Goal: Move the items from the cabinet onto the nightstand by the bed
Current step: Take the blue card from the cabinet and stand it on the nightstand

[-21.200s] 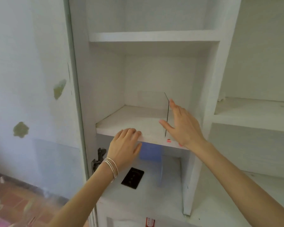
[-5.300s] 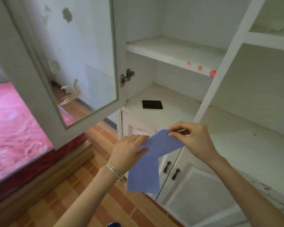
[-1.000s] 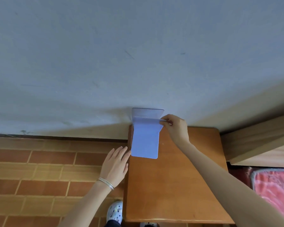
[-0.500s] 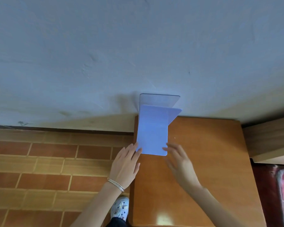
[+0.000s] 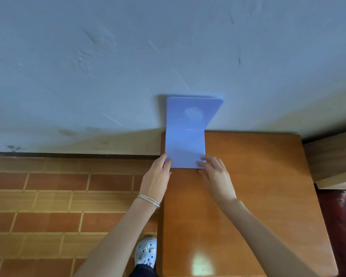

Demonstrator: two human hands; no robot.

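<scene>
Blue bookend [image 5: 185, 144] on nightstand [image 5: 248, 196]

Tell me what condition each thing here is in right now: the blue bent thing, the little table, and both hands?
Blue L-shaped bookend: base flat on the nightstand, back plate upright against the wall.
Nightstand: wooden top bare apart from the bookend at its back left corner.
Left hand: open, fingertips touching the bookend's front left corner.
Right hand: open, fingertips on the bookend's front right corner.
Wall: scuffed and scratched.
</scene>
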